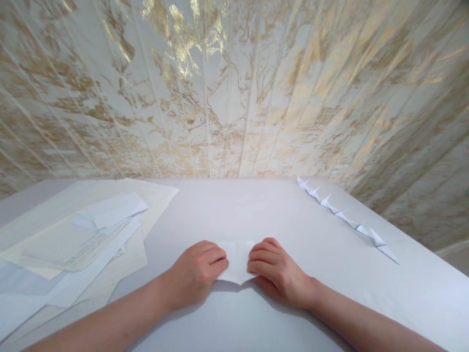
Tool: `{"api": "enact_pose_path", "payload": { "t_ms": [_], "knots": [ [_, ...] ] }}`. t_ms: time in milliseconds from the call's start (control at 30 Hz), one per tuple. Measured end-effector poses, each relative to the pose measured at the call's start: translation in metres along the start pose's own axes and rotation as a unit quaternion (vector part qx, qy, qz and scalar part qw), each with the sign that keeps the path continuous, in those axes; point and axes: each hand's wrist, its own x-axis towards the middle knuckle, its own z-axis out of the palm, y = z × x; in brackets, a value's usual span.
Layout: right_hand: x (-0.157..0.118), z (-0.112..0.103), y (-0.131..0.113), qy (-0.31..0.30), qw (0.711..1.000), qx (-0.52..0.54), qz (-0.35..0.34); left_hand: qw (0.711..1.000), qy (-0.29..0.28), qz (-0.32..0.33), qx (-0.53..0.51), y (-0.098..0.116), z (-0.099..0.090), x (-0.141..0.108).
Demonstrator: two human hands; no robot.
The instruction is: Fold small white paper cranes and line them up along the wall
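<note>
A small sheet of white paper [236,261] with a crease down its middle is held between my two hands, close above the table. At its left side my left hand [205,269] grips it, thumb on top and fingers curled. My right hand [273,269] has the right side pinched in the same way. The paper's near edge dips to a point at the crease. Parts of both side edges are hidden under the fingers.
Several folded white paper figures [344,219] with pointed tips stand in a row along the right edge of the white table [234,210]. Loose papers, one a lined sheet [73,244], lie piled at the left. Behind the table is a gold-patterned wall covering [220,98].
</note>
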Motion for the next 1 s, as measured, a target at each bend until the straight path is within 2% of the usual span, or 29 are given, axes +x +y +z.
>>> {"api": "enact_pose_path", "payload": {
  "t_ms": [67, 167, 233, 300, 400, 500, 600, 667, 700, 767, 867, 933, 1000],
  "knots": [
    [-0.002, 0.001, -0.001, 0.009, 0.999, 0.028, 0.041, 0.998, 0.008, -0.054, -0.045, 0.005, 0.001, 0.001],
    [0.0, 0.006, -0.002, 0.047, 0.986, 0.071, 0.143, 0.979, 0.001, -0.177, -0.098, 0.009, 0.0, 0.005],
    [0.003, 0.01, -0.003, 0.066, 0.971, 0.082, 0.214, 0.965, -0.014, -0.243, -0.099, 0.01, -0.001, 0.009],
    [0.007, 0.013, -0.003, 0.059, 0.959, 0.08, 0.267, 0.957, -0.024, -0.277, -0.081, 0.01, -0.002, 0.012],
    [0.013, 0.016, -0.002, 0.03, 0.947, 0.063, 0.313, 0.957, -0.039, -0.283, -0.045, 0.007, -0.001, 0.016],
    [0.017, 0.016, -0.001, 0.008, 0.945, 0.029, 0.327, 0.959, -0.051, -0.278, -0.015, 0.003, 0.001, 0.016],
    [0.019, 0.016, 0.0, -0.004, 0.948, -0.003, 0.319, 0.964, -0.003, -0.267, 0.01, 0.002, 0.004, 0.012],
    [0.019, 0.017, 0.0, -0.008, 0.95, -0.017, 0.312, 0.973, 0.046, -0.223, 0.032, 0.008, 0.005, 0.006],
    [0.019, 0.017, 0.0, -0.009, 0.95, -0.022, 0.31, 0.98, 0.045, -0.19, 0.044, 0.012, 0.005, 0.004],
    [0.02, 0.017, 0.0, -0.012, 0.951, -0.028, 0.308, 0.99, -0.004, -0.132, 0.051, 0.026, 0.005, -0.001],
    [0.021, 0.016, -0.002, -0.016, 0.95, -0.034, 0.309, 0.983, -0.149, -0.101, 0.021, 0.047, 0.002, -0.003],
    [0.021, 0.016, -0.002, -0.019, 0.95, -0.036, 0.309, 0.968, -0.222, -0.114, 0.007, 0.056, 0.0, -0.001],
    [0.022, 0.015, -0.002, -0.018, 0.952, -0.038, 0.304, 0.96, -0.25, -0.129, -0.003, 0.06, -0.002, 0.002]
  ]
}}
